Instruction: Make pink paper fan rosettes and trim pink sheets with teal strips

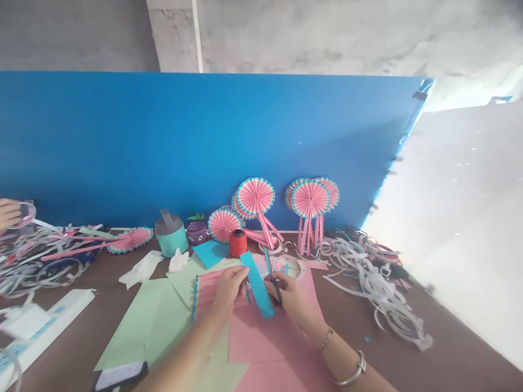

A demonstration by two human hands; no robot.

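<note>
My left hand [232, 284] pinches a blue paper strip [257, 286], which slants over the pink sheets. In my right hand [291, 296] is a pair of scissors [277, 291], its blades pointing up and away beside the strip's right edge. Whether the blades touch the strip I cannot tell. Beneath my left hand lies a pleated pink paper [206, 288] with blue trim along its edge. Pink sheets [261, 340] cover the table under both hands, and pale green sheets [141, 316] spread out to the left. A blue paper piece [211, 253] lies behind the pleated one.
Pink pleated fans [310, 199] lean against the blue partition [183, 147]. A red thread spool [238, 243], purple pot [196, 232] and teal container [171, 237] stand behind the papers. White strips [368, 272] heap at right. A power strip [53, 321] and another person's hand [8, 214] are left.
</note>
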